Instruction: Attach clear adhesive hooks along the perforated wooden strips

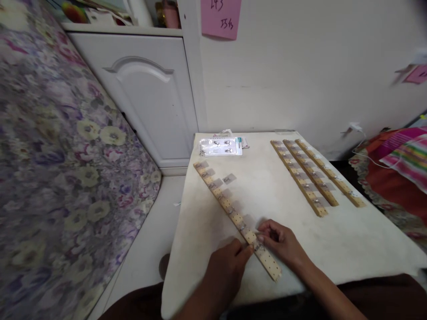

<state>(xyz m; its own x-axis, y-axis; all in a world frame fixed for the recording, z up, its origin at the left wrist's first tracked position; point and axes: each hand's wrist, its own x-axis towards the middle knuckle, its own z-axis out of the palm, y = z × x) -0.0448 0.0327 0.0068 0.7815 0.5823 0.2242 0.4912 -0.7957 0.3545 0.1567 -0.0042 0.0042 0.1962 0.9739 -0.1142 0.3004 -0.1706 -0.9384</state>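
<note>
A long wooden strip with holes lies slantwise on the white-covered table, a row of clear hook pieces with small metal parts along it. My left hand is closed at its left edge near the front end, thumb and fingertip against the wood. From the other side my right hand pinches the edge of a clear hook piece on the strip. What lies under the fingertips is partly hidden. One loose clear hook piece lies apart, to the right of the strip.
Blister packs with metal pieces inside lie at the table's back left. Three similar wooden strips with clear pieces, the nearest among them, rest on the right. A floral curtain hangs left; a white cabinet stands behind.
</note>
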